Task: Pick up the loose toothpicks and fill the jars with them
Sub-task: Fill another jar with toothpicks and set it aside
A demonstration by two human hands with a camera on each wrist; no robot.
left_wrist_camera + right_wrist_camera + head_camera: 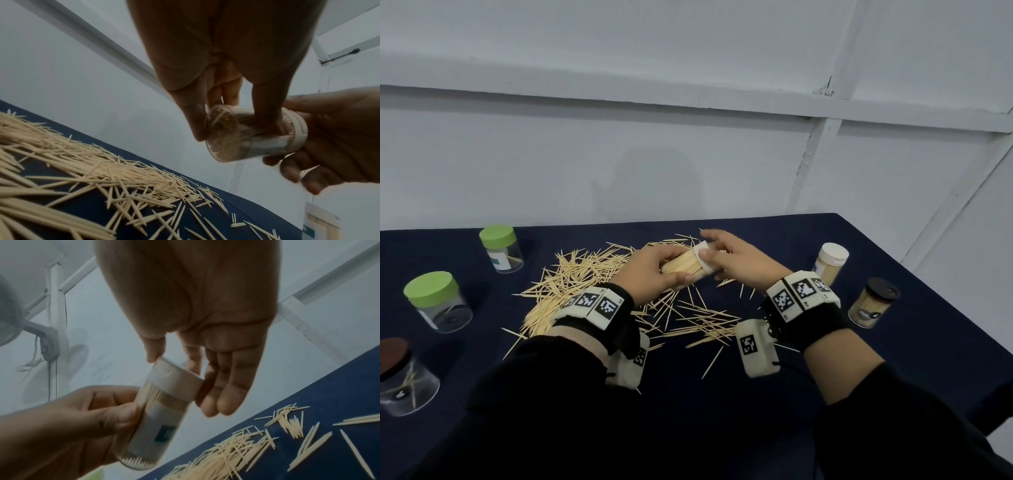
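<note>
1. The left hand (pixel 654 270) is wrapped round the clear body of a full jar (pixel 686 263), thumb on one side and fingers on the other, holding it tilted above the bench (pixel 808 359).
2. The right hand (pixel 739 257) pinches the jar's white lid (pixel 174 379) between thumb and fingers; the remaining fingers lie straight past the cap.
3. The held jar is packed with toothpicks, their tips pressed against its base in the left wrist view.
4. Directly under both hands, loose toothpicks (pixel 592 281) lie scattered in a broad heap on the dark blue cloth.
5. To the left stand two green-lidded jars (pixel 500 248) (pixel 438 301) and a brown-lidded jar (pixel 402 377), each nearly empty.
6. To the right stand a white-lidded jar (pixel 830 262) and a black-lidded jar (pixel 873 303), both filled.
</note>
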